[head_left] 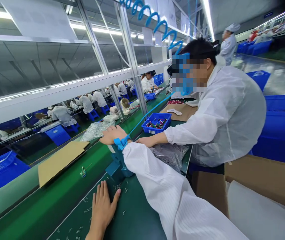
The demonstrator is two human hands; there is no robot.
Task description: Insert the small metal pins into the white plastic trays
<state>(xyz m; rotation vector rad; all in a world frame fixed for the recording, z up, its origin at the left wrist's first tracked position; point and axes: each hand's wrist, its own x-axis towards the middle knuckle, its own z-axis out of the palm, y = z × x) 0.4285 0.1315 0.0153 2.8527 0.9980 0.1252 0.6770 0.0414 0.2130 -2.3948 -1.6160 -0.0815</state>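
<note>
My left hand (102, 207) lies spread on the dark green table (137, 206), its thumb apart and nothing in it. Small clear pieces (87, 210) are scattered around it. My right hand (114, 134), with a blue strap (121, 143) on its wrist, rests over the top of a teal machine (118, 163); its fingers reach past the top edge, and whether they grip it cannot be made out. A small greenish item (83, 172) sits on the bright green belt (69, 190) to the left of the machine.
A person in white (222, 116) leans in at the right, one arm near my right wrist. Beyond stands a blue tray (157, 123) of colourful parts. A plastic bag (171, 155) lies beside my sleeve. Cardboard (59, 161) lies across the belt's far side; an open box (262, 186) stands at right.
</note>
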